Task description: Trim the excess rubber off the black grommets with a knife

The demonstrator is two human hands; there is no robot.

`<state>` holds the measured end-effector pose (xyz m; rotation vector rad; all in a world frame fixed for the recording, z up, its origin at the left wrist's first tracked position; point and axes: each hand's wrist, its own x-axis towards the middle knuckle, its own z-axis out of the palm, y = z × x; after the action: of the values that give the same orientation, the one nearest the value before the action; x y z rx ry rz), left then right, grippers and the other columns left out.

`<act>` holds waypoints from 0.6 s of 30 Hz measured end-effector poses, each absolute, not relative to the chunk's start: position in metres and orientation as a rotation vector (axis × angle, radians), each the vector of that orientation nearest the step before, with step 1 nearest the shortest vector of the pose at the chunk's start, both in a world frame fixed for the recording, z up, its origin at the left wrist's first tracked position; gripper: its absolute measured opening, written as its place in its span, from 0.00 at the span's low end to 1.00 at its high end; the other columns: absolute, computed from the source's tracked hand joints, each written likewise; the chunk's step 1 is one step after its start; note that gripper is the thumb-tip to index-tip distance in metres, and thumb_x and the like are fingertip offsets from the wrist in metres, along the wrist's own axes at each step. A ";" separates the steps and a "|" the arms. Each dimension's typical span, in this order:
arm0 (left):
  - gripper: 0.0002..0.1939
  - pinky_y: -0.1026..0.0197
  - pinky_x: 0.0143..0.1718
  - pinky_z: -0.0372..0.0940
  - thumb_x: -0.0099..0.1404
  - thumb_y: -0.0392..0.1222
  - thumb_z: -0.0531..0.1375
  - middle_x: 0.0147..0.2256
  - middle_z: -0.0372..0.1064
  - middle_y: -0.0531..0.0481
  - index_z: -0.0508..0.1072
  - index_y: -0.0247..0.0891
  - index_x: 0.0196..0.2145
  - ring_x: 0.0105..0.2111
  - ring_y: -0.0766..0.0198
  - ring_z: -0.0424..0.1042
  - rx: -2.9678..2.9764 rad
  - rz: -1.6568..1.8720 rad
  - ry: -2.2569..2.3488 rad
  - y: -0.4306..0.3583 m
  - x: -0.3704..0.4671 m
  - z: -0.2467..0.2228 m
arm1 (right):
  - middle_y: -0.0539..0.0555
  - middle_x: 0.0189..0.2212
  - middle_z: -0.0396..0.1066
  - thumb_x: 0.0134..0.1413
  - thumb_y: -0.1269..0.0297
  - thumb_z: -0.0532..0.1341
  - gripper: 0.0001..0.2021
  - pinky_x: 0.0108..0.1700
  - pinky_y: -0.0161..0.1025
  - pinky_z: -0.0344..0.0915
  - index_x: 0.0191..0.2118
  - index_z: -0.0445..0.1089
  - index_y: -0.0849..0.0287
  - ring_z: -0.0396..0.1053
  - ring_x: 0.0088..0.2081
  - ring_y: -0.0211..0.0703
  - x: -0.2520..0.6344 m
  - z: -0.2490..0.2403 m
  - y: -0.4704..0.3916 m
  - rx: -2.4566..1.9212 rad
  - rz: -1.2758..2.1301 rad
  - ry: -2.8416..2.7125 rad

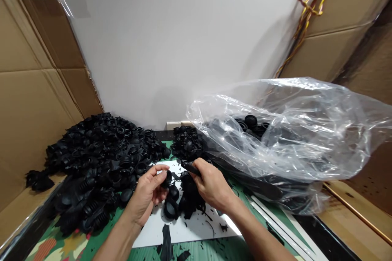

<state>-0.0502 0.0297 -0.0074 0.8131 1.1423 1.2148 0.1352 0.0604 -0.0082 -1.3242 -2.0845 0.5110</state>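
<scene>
My left hand (146,193) is closed, its thumb and fingers pinching a small black rubber part (167,178). In my right hand (212,183) is a slim black-handled tool (191,168) that points left toward that part; its tip is too small and dark to make out. Both hands are over a white board (153,232). Between them lie a round black rubber cap (171,209) and a heap of dark pieces (190,195). Thin black trimmings and scraps are scattered over the board, and a long black strip (166,238) crosses its front edge.
A large pile of ribbed black rubber parts (116,159) rises at the left. Behind the board is a smaller black heap (187,142). On the right, a transparent plastic bag (321,138) holds more round parts. Cardboard panels (36,57) stand at both sides, against a pale wall (183,40).
</scene>
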 end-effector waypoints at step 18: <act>0.20 0.72 0.13 0.44 0.48 0.55 0.66 0.14 0.55 0.61 0.69 0.34 0.23 0.13 0.77 0.51 0.967 1.242 1.267 0.026 -0.041 -0.007 | 0.50 0.28 0.68 0.51 0.75 0.56 0.05 0.31 0.33 0.57 0.30 0.66 0.58 0.63 0.29 0.39 0.105 -0.008 0.049 -0.874 0.783 -2.138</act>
<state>-0.0414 0.0255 -0.0074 0.9674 1.2670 1.2419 0.1050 0.0485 -0.0082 -0.8741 -2.1377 0.7832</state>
